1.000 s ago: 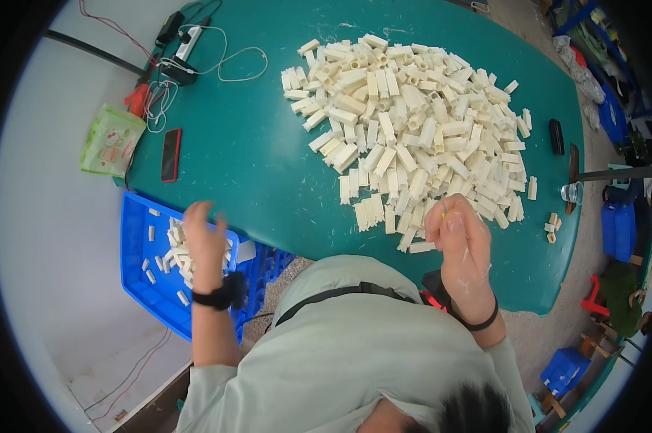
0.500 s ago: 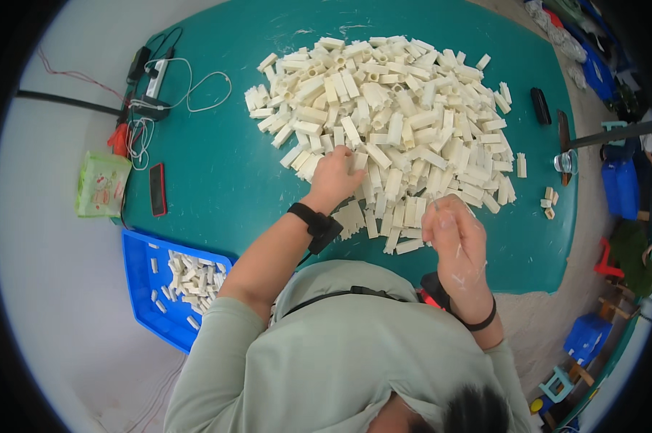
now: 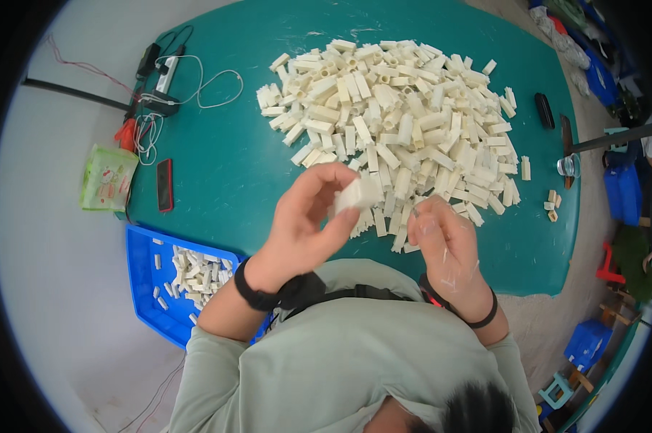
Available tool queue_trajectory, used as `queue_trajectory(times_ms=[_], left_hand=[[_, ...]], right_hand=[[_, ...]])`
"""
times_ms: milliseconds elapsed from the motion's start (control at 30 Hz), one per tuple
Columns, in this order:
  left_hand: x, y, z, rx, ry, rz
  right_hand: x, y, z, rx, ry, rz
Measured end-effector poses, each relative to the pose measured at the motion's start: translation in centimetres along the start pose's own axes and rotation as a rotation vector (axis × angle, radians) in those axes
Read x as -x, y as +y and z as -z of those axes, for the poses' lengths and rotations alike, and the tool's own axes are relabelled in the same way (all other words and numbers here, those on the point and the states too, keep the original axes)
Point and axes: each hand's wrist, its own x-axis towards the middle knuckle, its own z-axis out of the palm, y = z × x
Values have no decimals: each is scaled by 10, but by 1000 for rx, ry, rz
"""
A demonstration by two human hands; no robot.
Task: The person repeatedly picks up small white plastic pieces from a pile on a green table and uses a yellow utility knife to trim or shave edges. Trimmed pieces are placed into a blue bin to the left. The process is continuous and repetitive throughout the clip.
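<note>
Block [image 3: 361, 193] grasped between thumb and fingers of left hand [image 3: 308, 225], its end projecting rightward past the grip; right hand [image 3: 445, 249], apart from it, pinches slim tool [image 3: 415, 212].

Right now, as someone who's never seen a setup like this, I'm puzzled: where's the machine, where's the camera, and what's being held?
There's no robot here, just a person's two bare hands. The view comes from the left of two wide cameras worn on the head, looking down, so straight edges look bent.

On the green table lies a big pile of pale blocks, with a phone toward the left. A blue tray below the table's left end holds more pale pieces.

The left hand has its grip around a pale block. The right hand seems to pinch a thin object, too small to identify.
</note>
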Motion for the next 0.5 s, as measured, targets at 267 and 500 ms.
queue_trajectory(times_ms=[267, 500], left_hand=[[36, 42, 1, 40, -15, -203], [51, 47, -5, -126, 221, -358]], right_hand=[[6, -34, -18, 116, -180, 130], [15, -41, -30, 239, -157, 272]])
